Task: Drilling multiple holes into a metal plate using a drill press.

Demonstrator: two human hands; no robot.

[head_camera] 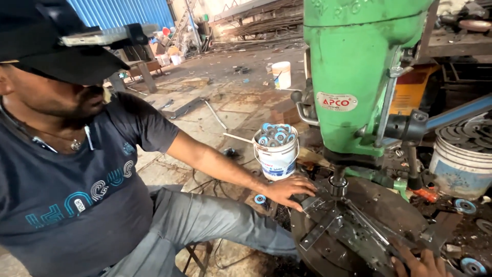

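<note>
Right hand (421, 265) | resting on jig (353, 231) | grey, greasy, crossed steel bars

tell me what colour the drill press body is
Green, seen in the head view: the drill press body above the round metal table.

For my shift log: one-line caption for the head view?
Co-worker's hand rests on the green drill press's round table, beside a white bucket of discs.

Just above the co-worker's hand (288, 190) stands a white bucket (277, 159) of blue-and-grey discs (275, 134); beside it, a green drill press (353, 77) over a dark grey, rusty round table (379, 205).
</note>
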